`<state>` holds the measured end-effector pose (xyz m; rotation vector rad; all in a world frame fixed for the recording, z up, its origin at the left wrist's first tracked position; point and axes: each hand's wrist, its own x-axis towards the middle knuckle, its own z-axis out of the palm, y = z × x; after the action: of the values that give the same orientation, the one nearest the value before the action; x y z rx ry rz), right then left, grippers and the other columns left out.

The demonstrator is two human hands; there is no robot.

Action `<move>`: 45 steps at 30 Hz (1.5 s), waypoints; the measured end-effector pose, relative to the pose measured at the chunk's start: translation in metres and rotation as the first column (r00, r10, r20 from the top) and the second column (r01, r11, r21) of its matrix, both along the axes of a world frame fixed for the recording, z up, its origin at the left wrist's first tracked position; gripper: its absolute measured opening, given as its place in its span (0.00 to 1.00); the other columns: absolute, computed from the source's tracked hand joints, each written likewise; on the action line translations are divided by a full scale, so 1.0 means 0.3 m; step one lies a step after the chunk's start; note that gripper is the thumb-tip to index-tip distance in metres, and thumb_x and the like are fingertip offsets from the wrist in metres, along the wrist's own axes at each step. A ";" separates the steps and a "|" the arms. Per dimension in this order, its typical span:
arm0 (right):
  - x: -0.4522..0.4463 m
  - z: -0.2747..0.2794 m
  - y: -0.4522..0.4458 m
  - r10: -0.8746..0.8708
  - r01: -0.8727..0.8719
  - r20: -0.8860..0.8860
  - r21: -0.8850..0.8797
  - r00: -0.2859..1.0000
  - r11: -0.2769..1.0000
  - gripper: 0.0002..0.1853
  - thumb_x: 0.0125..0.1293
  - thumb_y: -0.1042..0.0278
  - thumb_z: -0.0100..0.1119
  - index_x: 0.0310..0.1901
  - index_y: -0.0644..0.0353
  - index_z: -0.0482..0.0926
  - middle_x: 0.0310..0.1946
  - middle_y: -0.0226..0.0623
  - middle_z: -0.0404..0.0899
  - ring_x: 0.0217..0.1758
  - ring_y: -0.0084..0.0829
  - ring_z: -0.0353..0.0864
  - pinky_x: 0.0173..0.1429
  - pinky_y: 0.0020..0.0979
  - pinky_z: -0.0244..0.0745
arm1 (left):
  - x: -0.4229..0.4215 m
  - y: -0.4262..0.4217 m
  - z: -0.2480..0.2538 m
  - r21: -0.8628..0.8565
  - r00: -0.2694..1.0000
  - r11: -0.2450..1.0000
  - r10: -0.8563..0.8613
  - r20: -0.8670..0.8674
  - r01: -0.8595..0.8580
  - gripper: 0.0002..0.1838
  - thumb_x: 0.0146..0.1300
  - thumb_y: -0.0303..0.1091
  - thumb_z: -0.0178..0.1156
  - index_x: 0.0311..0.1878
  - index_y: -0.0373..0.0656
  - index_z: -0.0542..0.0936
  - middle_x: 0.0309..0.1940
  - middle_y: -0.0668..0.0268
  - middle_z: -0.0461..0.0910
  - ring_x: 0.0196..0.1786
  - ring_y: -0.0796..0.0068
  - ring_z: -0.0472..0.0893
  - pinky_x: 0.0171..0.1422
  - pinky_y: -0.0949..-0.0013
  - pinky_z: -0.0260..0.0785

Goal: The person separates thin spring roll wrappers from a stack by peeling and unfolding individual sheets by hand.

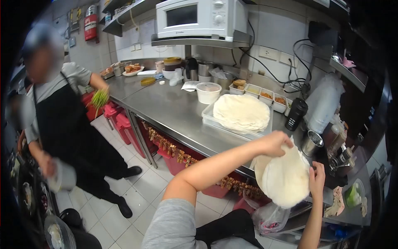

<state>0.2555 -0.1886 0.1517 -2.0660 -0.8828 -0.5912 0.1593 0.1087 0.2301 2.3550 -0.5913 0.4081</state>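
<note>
Between my two hands hangs a pale, round, flat stack of dough sheets (pixel 286 178), tilted over the counter's front edge. My left hand (pixel 278 144) pinches its upper edge, with the fingers closed on it. At the right edge of the sheets, my right hand (pixel 317 177) grips them with bent fingers. Behind them, a larger pile of similar dough sheets (pixel 241 112) lies on a clear plastic tray (pixel 209 117) on the steel counter (pixel 166 108).
A white tub (pixel 208 93), small food containers (pixel 265 93), a black bottle (pixel 296 114) and a metal cup (pixel 312 143) stand around the tray. A microwave (pixel 199 18) sits above. At left, a co-worker (pixel 62 112) holds green stalks (pixel 100 98) and a white container (pixel 63 176).
</note>
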 end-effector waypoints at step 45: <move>-0.021 -0.033 -0.033 -0.006 0.005 0.008 0.030 1.000 1.000 0.07 0.58 0.74 0.59 0.37 0.66 0.80 0.34 0.44 0.76 0.34 0.40 0.80 0.40 0.34 0.74 | -0.224 -0.106 -0.179 0.661 0.995 0.748 0.020 -0.103 0.053 0.55 0.44 0.48 0.75 0.75 0.52 0.56 0.76 0.51 0.44 0.78 0.43 0.45 0.76 0.36 0.41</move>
<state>0.2492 -0.1985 0.1419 -2.0411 -0.8682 -0.6127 0.0922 0.0770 0.1763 3.0269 -0.8069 0.0502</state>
